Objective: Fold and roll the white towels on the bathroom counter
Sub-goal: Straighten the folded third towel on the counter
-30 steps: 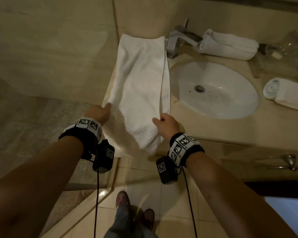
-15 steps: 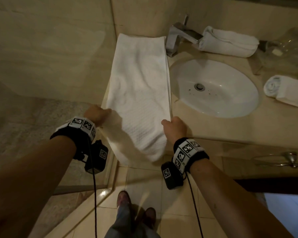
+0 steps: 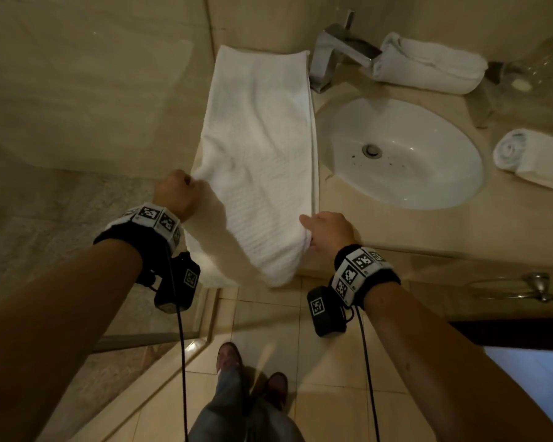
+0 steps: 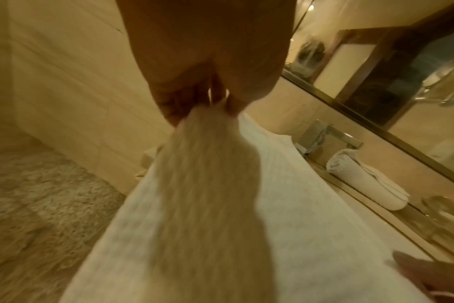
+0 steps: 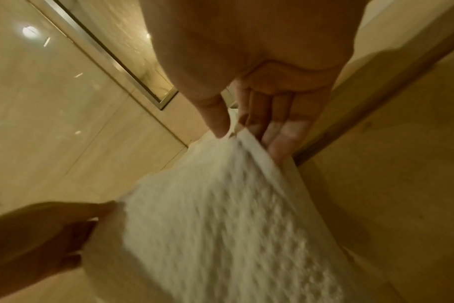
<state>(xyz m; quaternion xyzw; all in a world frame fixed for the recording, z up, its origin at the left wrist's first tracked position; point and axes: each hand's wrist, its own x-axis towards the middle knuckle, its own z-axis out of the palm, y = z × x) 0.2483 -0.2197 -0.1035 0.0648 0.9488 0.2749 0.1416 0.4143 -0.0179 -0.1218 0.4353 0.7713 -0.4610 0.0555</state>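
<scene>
Nearest, the end of the long white towel (image 3: pixel 259 161) hangs off the front edge of the bench (image 3: pixel 412 228), above the tiled floor (image 3: pixel 268 317). The left hand (image 3: pixel 176 194) pinches the left edge of the towel between thumb and fingers. The right hand (image 3: pixel 328 229) pinches the right edge, thumb on top and fingers under. Both hands hold the cloth a little above the bench.

The hanging end is heavy, and if one hand lets go it may pull the towel down onto the floor. If one hand pulls harder than the other, the fold may go crooked and the roll will come out lumpy.

Next, the middle of the towel lies flat on the bench, but it has a few soft bumps. They may get trapped inside the roll if nobody smooths them.

Just beside the right edge is the white sink (image 3: pixel 403 151). The towel may slip into it and get wet, because small drops show inside.

Farthest, the top end of the towel sits near the metal tap (image 3: pixel 336 52). Two rolled towels (image 3: pixel 428 63) (image 3: pixel 533 157) are already done, well apart from the hands
</scene>
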